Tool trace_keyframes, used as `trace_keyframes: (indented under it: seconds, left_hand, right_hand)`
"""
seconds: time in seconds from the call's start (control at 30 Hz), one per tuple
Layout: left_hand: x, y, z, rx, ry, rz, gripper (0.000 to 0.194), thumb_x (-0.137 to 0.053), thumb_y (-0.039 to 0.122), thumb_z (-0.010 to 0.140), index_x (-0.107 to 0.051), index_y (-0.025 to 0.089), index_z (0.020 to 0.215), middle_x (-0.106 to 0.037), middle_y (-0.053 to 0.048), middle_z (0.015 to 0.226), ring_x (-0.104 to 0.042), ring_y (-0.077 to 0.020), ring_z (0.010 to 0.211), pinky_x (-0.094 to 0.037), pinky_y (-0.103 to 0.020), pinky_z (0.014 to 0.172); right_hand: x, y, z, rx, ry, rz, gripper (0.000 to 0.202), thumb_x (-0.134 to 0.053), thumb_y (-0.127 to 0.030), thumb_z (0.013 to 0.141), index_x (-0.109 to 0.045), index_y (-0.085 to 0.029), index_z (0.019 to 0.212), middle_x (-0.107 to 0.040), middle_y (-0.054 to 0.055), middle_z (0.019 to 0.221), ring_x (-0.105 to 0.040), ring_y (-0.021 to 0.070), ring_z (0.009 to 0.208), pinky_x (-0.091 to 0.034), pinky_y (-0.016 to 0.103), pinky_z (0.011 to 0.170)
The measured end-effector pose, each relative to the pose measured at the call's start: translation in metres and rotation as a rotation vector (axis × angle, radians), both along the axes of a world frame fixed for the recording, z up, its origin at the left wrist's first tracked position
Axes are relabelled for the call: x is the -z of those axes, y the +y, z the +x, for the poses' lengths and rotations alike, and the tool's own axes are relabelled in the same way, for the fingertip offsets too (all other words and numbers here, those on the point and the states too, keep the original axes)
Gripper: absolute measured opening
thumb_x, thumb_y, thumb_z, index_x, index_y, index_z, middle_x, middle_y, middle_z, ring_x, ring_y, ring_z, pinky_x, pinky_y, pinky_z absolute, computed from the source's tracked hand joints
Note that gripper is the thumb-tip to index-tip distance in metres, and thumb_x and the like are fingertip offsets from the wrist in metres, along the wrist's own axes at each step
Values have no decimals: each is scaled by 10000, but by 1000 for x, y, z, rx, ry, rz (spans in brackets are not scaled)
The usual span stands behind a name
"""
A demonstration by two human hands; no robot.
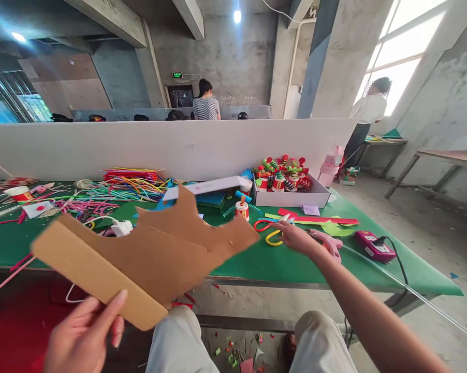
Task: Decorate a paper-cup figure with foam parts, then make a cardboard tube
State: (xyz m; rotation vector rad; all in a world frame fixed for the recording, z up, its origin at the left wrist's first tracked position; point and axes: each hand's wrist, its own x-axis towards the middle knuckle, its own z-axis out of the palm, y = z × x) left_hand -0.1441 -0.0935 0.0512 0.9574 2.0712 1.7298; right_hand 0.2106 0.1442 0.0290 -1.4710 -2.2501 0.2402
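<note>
Cardboard (151, 248), smooth but ragged-edged, hides part of the green bench (291, 267); left hand (84, 331) pinches it. Right hand (295, 237) meets scissors (267, 240), grip unclear, near glue gun (334, 243).

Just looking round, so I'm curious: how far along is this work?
The springy figures in the white box look finished. In hand: the left hand holds cut cardboard; the right hand is at the scissors. Probably left: a similar cup figure standing outside the box, and loose craft stems piled farther left. The total needed can't be seen.
</note>
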Motion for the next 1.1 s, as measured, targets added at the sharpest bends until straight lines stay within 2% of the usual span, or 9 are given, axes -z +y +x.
trace_keyframes:
  seconds: [0.13, 0.23, 0.3, 0.4, 0.47, 0.57, 0.73, 0.9, 1.1]
  left_hand:
    - [41, 1, 30, 181, -384, -95, 498, -778, 561, 470, -413, 223, 448, -399, 55, 355, -345, -88, 311, -295, -208, 297]
    - [71, -1, 45, 275, -537, -156, 531, -787, 617, 476, -436, 220, 503, -384, 67, 360, -337, -82, 319, -279, -197, 301]
    - [84, 0, 55, 316, -583, -168, 528, -780, 643, 496, -471, 217, 550, -394, 72, 372, -339, -79, 319, -284, -196, 309]
    - [91, 3, 76, 348, -610, -136, 519, -764, 658, 535, -512, 212, 614, -413, 79, 414, -342, -72, 325, -290, -195, 318]
    - [89, 6, 92, 371, -619, -101, 500, -746, 652, 587, -537, 199, 634, -443, 74, 456, -349, -62, 334, -293, -191, 328]
    - [75, 16, 103, 546, -616, -109, 439, -757, 581, 644, -584, 178, 662, -515, 49, 493, -412, -65, 368, -335, -186, 365]
    - [31, 82, 64, 937, -645, -155, 362, -846, 289, 638, -680, 163, 934, -707, -57, 836, -643, -152, 672, -514, -222, 551]
    - [6, 200, 18, 373, -1093, -51, 54, -639, 137, 858, -621, 89, 874, -688, -104, 781, -605, -90, 505, -423, -142, 391]
    - [16, 283, 14, 297, -1103, 54, 190, -602, 225, 903, -563, 130, 743, -630, -31, 590, -510, -49, 371, -356, -113, 337]
  right_hand:
    - [17, -47, -12, -202, 451, -264, 378, -495, -312, 851, -678, -170, 1150, -708, 129, 1111, -665, 256, 968, -518, 387, 854]
    - [39, -93, -22, -153, 837, -529, 534, -556, -607, 789, -692, -194, 1098, -704, 143, 1152, -629, 333, 1093, -512, 464, 895]
    - [52, -123, -29, -167, 1153, -654, 750, -340, -828, 768, -716, -233, 1029, -706, 136, 1163, -618, 342, 1132, -507, 498, 909]
    - [67, -157, -44, -344, 1467, -855, 989, -256, -999, 556, -721, -260, 1023, -688, 144, 1205, -629, 372, 1117, -514, 525, 893]
    - [73, -166, -54, -326, 1511, -909, 958, -428, -982, 494, -717, -252, 1044, -687, 154, 1200, -619, 376, 1130, -503, 506, 922]
    - [77, -155, -57, -31, 1532, -804, 526, -791, -617, 612, -724, -247, 980, -746, 98, 1061, -648, 302, 1085, -482, 437, 971]
    - [66, -95, -19, 25, 1662, -657, 502, -932, -461, 405, -748, -187, 782, -777, 103, 879, -698, 309, 916, -519, 443, 916]
    - [64, -60, 13, 19, 1605, -669, 471, -944, -432, 373, -758, -176, 722, -781, 107, 826, -720, 290, 832, -559, 397, 833]
    - [68, -66, 9, 108, 1473, -764, 401, -903, -450, 505, -728, -150, 707, -754, 86, 690, -711, 238, 636, -553, 300, 604]
